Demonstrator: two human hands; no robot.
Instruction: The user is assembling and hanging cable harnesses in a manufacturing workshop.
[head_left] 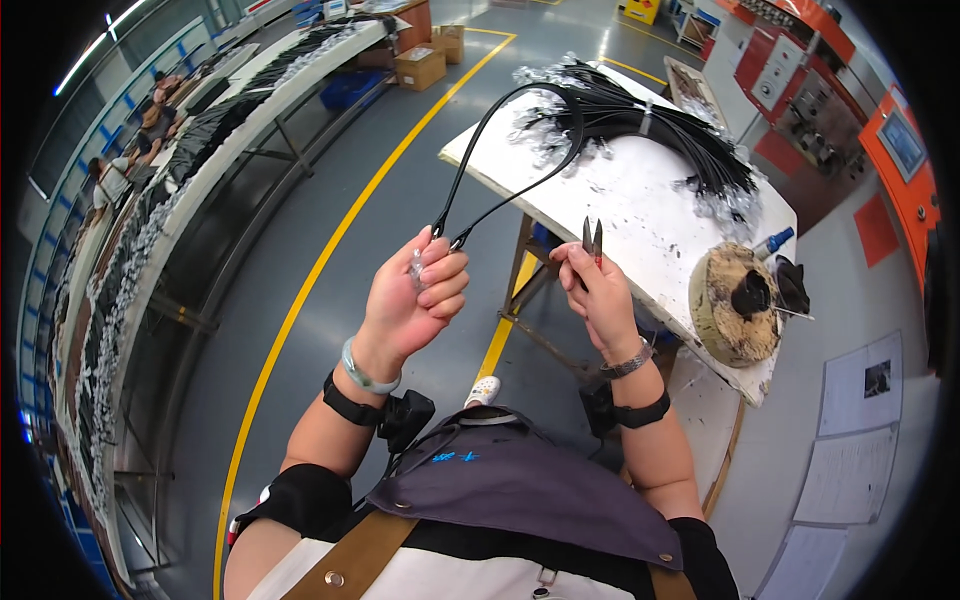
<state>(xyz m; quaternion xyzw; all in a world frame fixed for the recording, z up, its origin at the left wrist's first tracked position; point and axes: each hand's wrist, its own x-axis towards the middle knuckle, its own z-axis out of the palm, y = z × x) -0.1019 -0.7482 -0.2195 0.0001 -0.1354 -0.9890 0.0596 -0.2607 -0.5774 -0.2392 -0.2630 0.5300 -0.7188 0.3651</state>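
My left hand [422,290] is closed around both ends of a black cable [470,160], whose middle arches up in a loop toward the table. Something clear, like plastic, shows between the fingers at the cable's ends. In my right hand [600,300] is a small pair of scissors or snips [593,238], dark blades pointing up and a bit of red at the handle; the fingers hide most of it. Both hands are in front of my apron, the right one beside the near edge of the white table [620,215]. The two hands are apart.
A bundle of black cables [640,115] with clear ends lies on the table, near a round, worn brownish block [735,305] and a blue-capped item [775,242]. Orange machine panels [900,150] stand at right. Leftward, people [155,125] sit along a long cable-covered bench [180,190].
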